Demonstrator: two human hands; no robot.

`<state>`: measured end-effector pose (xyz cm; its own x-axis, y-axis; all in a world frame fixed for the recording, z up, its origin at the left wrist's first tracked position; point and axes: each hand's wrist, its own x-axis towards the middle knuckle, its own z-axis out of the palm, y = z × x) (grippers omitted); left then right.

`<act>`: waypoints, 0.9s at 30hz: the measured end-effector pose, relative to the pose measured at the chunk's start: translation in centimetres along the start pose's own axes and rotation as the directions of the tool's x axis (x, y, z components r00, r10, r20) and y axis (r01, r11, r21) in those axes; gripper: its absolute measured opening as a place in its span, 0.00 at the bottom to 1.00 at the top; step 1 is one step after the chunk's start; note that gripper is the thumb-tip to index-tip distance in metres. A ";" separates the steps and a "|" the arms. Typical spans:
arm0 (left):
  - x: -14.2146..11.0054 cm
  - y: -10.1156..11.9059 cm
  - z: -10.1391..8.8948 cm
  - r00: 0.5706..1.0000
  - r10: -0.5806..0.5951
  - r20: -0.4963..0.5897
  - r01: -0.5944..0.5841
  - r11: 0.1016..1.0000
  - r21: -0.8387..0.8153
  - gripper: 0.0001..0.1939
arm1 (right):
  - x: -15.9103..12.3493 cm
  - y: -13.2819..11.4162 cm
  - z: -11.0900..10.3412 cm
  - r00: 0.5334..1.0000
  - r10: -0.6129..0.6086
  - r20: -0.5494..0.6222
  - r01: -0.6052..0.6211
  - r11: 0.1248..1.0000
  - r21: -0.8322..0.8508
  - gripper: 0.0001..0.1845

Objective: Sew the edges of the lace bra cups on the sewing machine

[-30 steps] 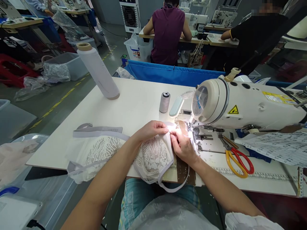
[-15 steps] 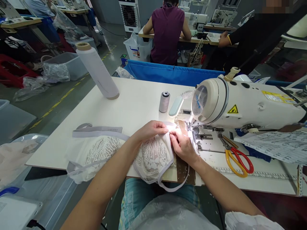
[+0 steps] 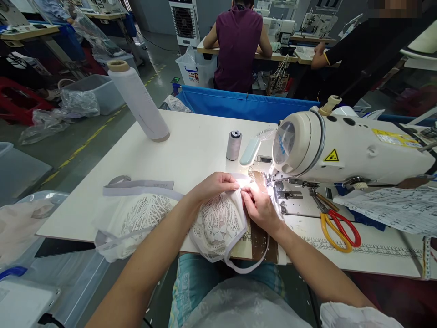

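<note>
A white lace bra (image 3: pixel 220 223) lies across the table's front edge, one cup between my forearms and the other to the left of my left arm. My left hand (image 3: pixel 218 186) pinches the bra's upper edge between thumb and fingers. Close beside it, my right hand (image 3: pixel 259 206) pinches the same edge near the strap. The fabric at the fingertips is washed out by the lamp's glare. Just right of the hands is the needle area of a white sewing machine (image 3: pixel 351 146). A thin strap loop hangs over the table edge.
On the table (image 3: pixel 191 155) stand a large thread cone (image 3: pixel 139 102) and a small grey spool (image 3: pixel 234 146). Scissors (image 3: pixel 337 228) with red and yellow handles lie at right, near a printed sheet (image 3: pixel 396 202). Beyond a blue cloth trough (image 3: pixel 235 104), two people sit at other machines.
</note>
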<state>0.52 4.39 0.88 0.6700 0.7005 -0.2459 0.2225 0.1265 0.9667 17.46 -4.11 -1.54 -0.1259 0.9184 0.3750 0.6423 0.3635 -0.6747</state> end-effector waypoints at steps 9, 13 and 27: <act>-0.2 0.4 0.0 1.000 0.019 -0.007 -0.019 1.000 -0.009 0.12 | 0.2 -0.4 -0.8 0.999 0.025 -0.026 -0.025 0.999 -0.022 0.05; -0.3 0.4 -0.1 1.000 0.016 -0.004 -0.016 1.000 0.004 0.12 | 0.2 -0.5 -0.8 1.000 -0.012 -0.025 0.010 0.996 -0.086 0.08; -0.5 0.6 0.5 1.000 0.019 -0.015 -0.017 0.991 0.134 0.12 | 0.4 -0.5 -1.1 0.978 0.020 -0.206 -0.074 0.964 -0.257 0.12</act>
<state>0.66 3.73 1.55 0.6636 0.7129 -0.2267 0.3043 0.0195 0.9524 17.94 -4.14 -0.34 0.0456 0.8739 0.4840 0.8223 0.2423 -0.5149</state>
